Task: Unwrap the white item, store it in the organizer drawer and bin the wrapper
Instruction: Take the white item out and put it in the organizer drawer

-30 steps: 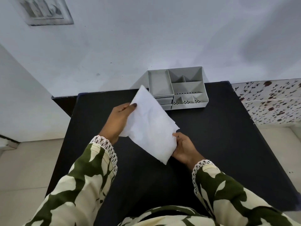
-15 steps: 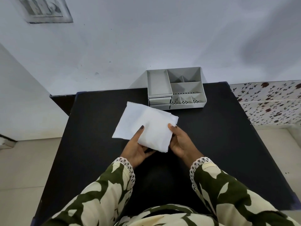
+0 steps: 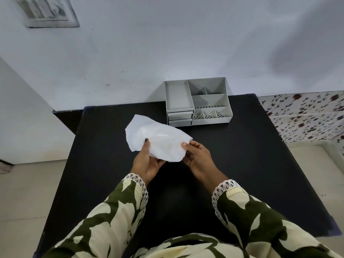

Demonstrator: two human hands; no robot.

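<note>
The white item (image 3: 158, 140), still in its wrapper, is held above the middle of the black table (image 3: 260, 164), near the grey organizer (image 3: 198, 103) at the far edge against a pale wall (image 3: 167, 43). The left hand (image 3: 146, 162) grips its near-left part, thumb on top; the right hand (image 3: 198, 159) pinches its right end.

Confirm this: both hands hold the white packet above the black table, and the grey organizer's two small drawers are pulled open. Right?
Not quite. In the head view the organizer's two drawers are shut. The rest stands: left hand and right hand hold the white packet above the black table.
</note>
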